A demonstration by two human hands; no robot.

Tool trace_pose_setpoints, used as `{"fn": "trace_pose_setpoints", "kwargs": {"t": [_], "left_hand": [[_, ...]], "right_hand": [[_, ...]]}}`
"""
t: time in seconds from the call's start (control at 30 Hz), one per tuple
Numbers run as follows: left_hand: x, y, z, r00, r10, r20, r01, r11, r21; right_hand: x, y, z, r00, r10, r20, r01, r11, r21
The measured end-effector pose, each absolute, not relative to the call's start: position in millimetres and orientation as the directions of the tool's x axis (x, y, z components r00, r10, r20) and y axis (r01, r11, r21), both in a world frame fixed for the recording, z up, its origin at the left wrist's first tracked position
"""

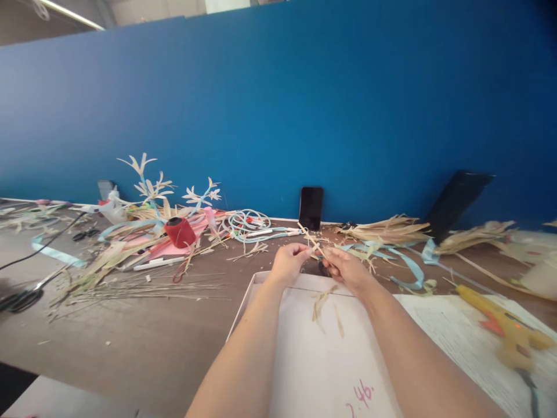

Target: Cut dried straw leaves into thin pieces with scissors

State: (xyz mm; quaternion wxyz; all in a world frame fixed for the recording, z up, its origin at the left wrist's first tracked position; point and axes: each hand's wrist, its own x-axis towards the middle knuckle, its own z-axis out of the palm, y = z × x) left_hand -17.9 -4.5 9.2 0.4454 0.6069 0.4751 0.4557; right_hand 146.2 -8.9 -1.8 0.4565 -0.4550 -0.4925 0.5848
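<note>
My left hand and my right hand meet over the far edge of a shallow white box. Both pinch a thin dry straw strip that sticks up between them. Fingers of both hands are curled closed on it. A few loose straw scraps lie in the box just below my hands.
A red thread spool, straw flowers, coiled cables, blue ribbons and straw bundles litter the brown table. A dark phone leans on the blue wall. A yellow glue gun lies right; scissors lie left.
</note>
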Motion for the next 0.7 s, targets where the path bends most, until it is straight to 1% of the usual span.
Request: {"fn": "trace_pose_setpoints", "kwargs": {"t": [0.17,0.37,0.43,0.5,0.63,0.7], "left_hand": [[-17.8,-3.6,6.9,0.140,0.981,0.136,0.242,-0.167,0.956],[-16.6,-7.6,10.2,0.182,0.973,0.143,0.235,-0.184,0.954],[-15.7,-8.8,11.1,0.182,0.973,0.144,0.232,-0.185,0.955],[-14.9,-8.9,10.9,0.175,0.973,0.150,0.213,-0.187,0.959],[-14.2,-7.3,9.6,0.158,0.972,0.173,0.147,-0.196,0.969],[-13.8,-7.0,9.8,0.161,0.972,0.171,0.136,-0.193,0.972]], "right_hand": [[144.5,-12.4,3.4,-0.136,0.987,-0.081,0.034,-0.077,-0.996],[136.4,-10.2,6.2,-0.112,0.991,-0.071,0.300,-0.034,-0.953],[135.9,-8.6,5.3,-0.124,0.991,-0.056,0.353,-0.008,-0.936],[136.0,-7.8,4.7,-0.108,0.992,-0.058,0.345,-0.018,-0.939],[135.7,-9.2,5.1,-0.050,0.988,-0.143,0.228,-0.128,-0.965],[135.5,-10.4,5.4,-0.057,0.990,-0.128,0.232,-0.111,-0.966]]}}
